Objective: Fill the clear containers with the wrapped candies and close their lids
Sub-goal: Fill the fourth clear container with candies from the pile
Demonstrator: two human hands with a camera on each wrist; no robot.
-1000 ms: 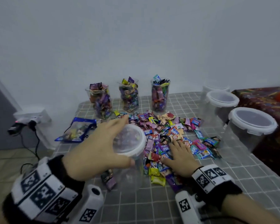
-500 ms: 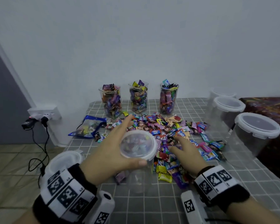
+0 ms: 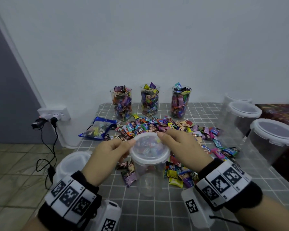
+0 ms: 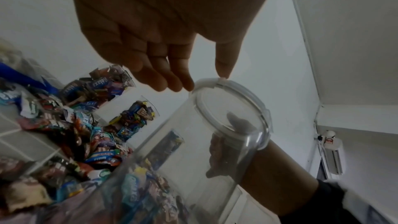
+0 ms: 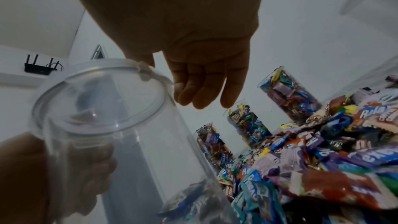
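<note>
Now both hands pinching lid rim, clear container upright beside candies

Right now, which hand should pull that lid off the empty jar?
Probably right: the right hand pinches the lid at its tab, while the left hand steadies the jar at its rim.

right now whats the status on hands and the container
Left hand and right hand both pinching the white-rimmed round lid on the empty clear plastic container. Lid still on, no candy inside. Loose wrapped candies heaped right behind it.
</note>
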